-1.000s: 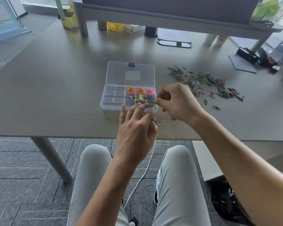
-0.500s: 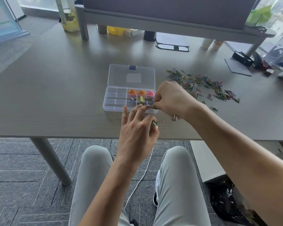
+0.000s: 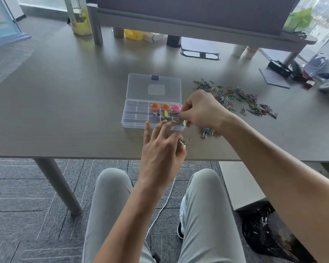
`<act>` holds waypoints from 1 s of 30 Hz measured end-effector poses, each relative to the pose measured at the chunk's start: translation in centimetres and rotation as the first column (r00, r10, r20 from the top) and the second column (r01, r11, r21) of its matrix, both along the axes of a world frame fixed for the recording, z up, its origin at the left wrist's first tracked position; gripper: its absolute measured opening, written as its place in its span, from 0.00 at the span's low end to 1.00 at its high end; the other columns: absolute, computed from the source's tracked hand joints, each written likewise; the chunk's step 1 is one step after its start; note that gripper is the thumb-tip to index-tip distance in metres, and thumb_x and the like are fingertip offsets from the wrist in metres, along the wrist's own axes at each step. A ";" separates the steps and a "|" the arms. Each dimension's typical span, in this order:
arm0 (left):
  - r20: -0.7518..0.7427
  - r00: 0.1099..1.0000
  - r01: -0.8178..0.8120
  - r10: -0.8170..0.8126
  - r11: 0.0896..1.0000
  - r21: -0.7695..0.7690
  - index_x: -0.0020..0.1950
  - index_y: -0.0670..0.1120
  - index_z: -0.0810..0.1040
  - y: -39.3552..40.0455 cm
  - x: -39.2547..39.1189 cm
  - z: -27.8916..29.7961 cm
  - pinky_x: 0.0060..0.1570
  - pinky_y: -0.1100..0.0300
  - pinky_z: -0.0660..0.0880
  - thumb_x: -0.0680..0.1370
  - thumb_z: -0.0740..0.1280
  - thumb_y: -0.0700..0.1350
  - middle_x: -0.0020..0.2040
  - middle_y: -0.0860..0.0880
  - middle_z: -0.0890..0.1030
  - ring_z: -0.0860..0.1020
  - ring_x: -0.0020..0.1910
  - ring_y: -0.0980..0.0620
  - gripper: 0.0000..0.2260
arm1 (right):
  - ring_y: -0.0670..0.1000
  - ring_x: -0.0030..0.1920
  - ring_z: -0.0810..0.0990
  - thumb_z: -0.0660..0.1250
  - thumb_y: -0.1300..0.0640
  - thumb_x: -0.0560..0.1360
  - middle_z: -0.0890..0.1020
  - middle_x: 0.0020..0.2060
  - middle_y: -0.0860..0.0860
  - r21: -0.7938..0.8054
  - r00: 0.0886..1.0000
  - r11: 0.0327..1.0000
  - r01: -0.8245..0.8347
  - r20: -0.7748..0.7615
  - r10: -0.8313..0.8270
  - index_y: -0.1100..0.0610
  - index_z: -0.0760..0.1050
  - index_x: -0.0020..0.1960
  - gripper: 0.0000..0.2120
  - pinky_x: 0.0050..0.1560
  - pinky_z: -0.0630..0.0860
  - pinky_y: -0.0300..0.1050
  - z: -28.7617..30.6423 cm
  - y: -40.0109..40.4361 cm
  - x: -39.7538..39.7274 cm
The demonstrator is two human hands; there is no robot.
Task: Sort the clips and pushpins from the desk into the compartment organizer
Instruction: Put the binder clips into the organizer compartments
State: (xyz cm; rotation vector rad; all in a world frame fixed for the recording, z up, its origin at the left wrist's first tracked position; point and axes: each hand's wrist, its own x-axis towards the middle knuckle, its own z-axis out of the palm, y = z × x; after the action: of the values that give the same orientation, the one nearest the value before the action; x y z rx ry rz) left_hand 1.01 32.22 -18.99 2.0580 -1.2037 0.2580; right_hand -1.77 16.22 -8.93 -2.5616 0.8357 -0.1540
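A clear compartment organizer (image 3: 136, 118) lies open on the desk, its lid (image 3: 154, 88) laid back. Its right cells hold two orange pushpins (image 3: 155, 106) and a pink one (image 3: 176, 107), plus several binder clips (image 3: 165, 114). My right hand (image 3: 201, 111) pinches a yellow binder clip (image 3: 182, 122) over the organizer's near right corner. My left hand (image 3: 162, 149) hovers just in front of the box and pinches a green binder clip (image 3: 184, 141) between thumb and forefinger, its other fingers spread. A few binder clips (image 3: 206, 132) lie under my right wrist.
A spread of coloured paper clips (image 3: 241, 100) covers the desk to the right of the box. A monitor riser (image 3: 198, 18) with bottles and small items under it stands at the back. Dark gadgets (image 3: 281, 69) sit far right. The desk edge runs just below my left hand.
My right hand has dropped slightly toward the organizer's near right corner. The small clips under my right wrist have come into view. My left hand has kept its place and its clip.
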 end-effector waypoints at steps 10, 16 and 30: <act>-0.007 1.000 -0.005 0.005 1.000 -0.013 0.49 0.50 0.82 -0.1 0.0 0.1 0.77 0.40 0.55 0.75 0.72 0.45 0.68 0.49 0.78 0.70 0.72 0.49 0.04 | 0.47 0.37 0.81 0.73 0.57 0.74 0.80 0.32 0.44 -0.208 0.964 0.949 -0.237 0.072 0.257 0.54 0.84 0.42 0.03 0.43 0.80 0.48 -2.0 -0.9 -0.6; -0.011 1.000 -0.003 0.003 1.000 -0.007 0.50 0.50 0.82 0.0 0.0 0.2 0.78 0.41 0.54 0.77 0.69 0.46 0.69 0.48 0.77 0.69 0.74 0.49 0.04 | 0.47 0.36 0.81 0.74 0.57 0.73 0.82 0.33 0.46 -0.204 0.949 0.972 -0.115 0.267 0.168 0.53 0.81 0.42 0.03 0.41 0.79 0.49 -4.1 -0.7 -1.7; -0.049 0.999 -0.014 0.015 1.000 0.004 0.53 0.48 0.82 0.0 0.0 0.2 0.78 0.43 0.53 0.77 0.68 0.46 0.70 0.50 0.76 0.67 0.75 0.51 0.07 | 0.48 0.35 0.79 0.78 0.54 0.72 0.81 0.32 0.45 -0.036 0.941 0.997 0.074 0.332 -0.058 0.53 0.80 0.39 0.07 0.38 0.72 0.42 -5.0 -0.4 -1.8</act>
State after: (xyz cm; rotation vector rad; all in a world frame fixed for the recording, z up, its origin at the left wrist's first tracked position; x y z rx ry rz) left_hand 1.05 32.24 -18.75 2.0653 -1.1609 0.2113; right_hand -3.60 15.80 -13.92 -2.4538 0.7936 -0.6148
